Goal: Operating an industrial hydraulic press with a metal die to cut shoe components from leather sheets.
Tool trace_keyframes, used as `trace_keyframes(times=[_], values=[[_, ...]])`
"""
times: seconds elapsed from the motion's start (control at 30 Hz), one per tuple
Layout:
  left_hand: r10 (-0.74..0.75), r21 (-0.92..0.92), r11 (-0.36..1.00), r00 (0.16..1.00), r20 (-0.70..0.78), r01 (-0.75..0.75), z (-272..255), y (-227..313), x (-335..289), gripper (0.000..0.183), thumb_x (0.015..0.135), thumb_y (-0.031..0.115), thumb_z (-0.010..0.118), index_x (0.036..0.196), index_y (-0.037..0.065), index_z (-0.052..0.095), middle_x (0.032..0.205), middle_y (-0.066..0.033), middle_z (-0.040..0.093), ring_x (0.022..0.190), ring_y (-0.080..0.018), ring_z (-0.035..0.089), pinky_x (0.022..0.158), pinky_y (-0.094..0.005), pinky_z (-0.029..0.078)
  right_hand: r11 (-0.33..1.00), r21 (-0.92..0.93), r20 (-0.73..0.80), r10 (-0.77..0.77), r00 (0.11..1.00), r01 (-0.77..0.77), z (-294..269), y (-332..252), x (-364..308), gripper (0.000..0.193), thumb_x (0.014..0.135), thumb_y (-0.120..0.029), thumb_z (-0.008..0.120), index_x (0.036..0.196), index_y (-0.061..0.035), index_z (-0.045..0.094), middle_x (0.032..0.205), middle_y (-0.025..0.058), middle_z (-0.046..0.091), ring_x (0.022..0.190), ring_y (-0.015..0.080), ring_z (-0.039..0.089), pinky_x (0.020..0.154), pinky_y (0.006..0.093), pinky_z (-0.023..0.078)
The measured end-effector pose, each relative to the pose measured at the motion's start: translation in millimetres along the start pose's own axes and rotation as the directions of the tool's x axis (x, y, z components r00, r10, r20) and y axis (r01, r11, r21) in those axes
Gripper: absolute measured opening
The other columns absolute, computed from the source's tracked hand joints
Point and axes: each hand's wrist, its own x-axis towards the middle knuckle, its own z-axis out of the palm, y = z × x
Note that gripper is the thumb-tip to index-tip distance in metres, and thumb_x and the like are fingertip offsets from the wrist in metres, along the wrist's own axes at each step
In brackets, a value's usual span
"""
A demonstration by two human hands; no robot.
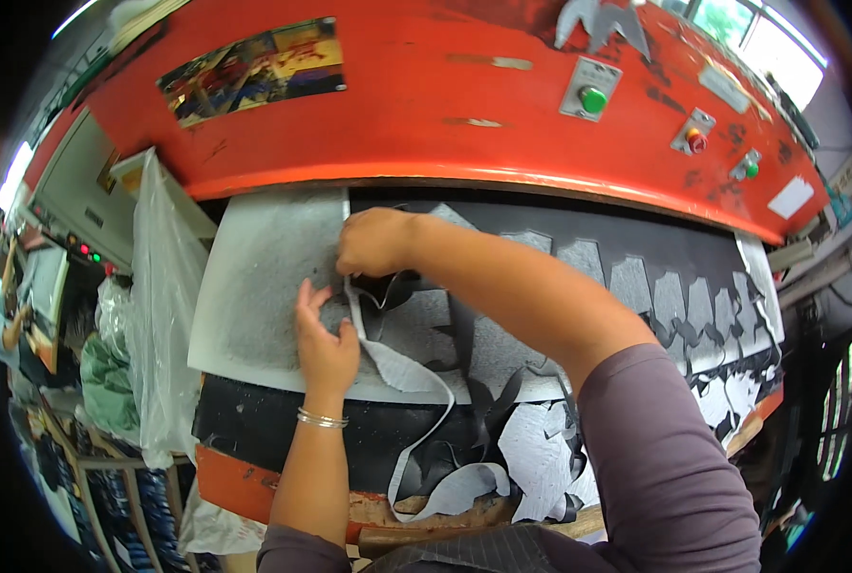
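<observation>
My right hand [376, 243] is curled closed, knuckles up, at the far edge of a strip of sheet material; what its fingers grip is hidden beneath it. Just below it shows a thin, curved metal-like edge [380, 301] around a dark area. My left hand [328, 334], with a bangle at the wrist, lies on the pale grey board [254, 286], fingers and thumb apart, close to the strip. A long light-grey offcut strip [402, 368] runs from between my hands toward me. Dark sheet [665, 237] with cut-out shapes covers the board's right side.
A red machine [397, 105] with a green button [592, 99] and a red button [696, 141] rises beyond the board. Scraps [538, 449] pile at the near edge. Clear plastic sheeting [163, 306] hangs at left. Another person's arm [12, 329] shows at far left.
</observation>
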Motion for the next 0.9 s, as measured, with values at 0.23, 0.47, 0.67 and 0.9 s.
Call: trace_keyframes(times=[0.23,0.47,0.67,0.9], values=[[0.053,0.016,0.998,0.998,-0.016,-0.053,-6.5,-1.2,-0.3,0.071,0.077,0.003,0.055,0.140,-0.005,0.025,0.121,-0.0171,0.060,0.118,-0.0365,0.050,0.105,-0.0456,0.033,0.700,0.174,-0.007,0.705,0.710,-0.693,-22.1,0.4,-45.0,0.023,0.082,-0.009,0.048,0.089,0.0036,0.066,0.085,0.0230,0.068,0.081,0.0347,0.069,0.073,0.0436,0.055],[0.128,0.193,0.970,0.985,0.119,-0.149,-2.5,-5.0,-0.6,0.074,0.080,0.009,0.055,0.143,-0.004,0.019,0.124,-0.0108,0.061,0.118,-0.0327,0.050,0.106,-0.0460,0.029,0.088,0.579,0.360,0.864,0.351,-0.811,1.1,-6.0,-42.7,0.029,0.083,-0.008,0.045,0.073,0.0109,0.064,0.063,0.0204,0.066,0.055,0.0267,0.068,0.056,0.0342,0.058],[0.129,0.233,0.956,0.969,0.210,-0.178,-0.3,-0.1,2.4,0.072,0.082,0.011,0.053,0.143,-0.006,0.019,0.131,-0.0112,0.057,0.123,-0.0298,0.048,0.109,-0.0441,0.025,-0.048,0.620,0.401,0.878,0.263,-0.783,5.1,-10.2,-44.5,0.028,0.084,-0.013,0.048,0.085,0.0087,0.066,0.068,0.0195,0.068,0.060,0.0272,0.069,0.058,0.0347,0.058],[0.101,0.226,0.963,0.973,0.207,-0.148,3.1,-14.5,8.9,0.074,0.080,0.008,0.054,0.144,-0.005,0.020,0.133,-0.0101,0.056,0.123,-0.0310,0.047,0.108,-0.0428,0.027,0.248,0.871,-0.040,0.896,0.442,-0.425,45.7,-59.7,-90.3,0.045,0.082,-0.011,0.057,0.126,-0.0017,0.053,0.120,0.0238,0.057,0.109,0.0360,0.057,0.092,0.0391,0.046]])
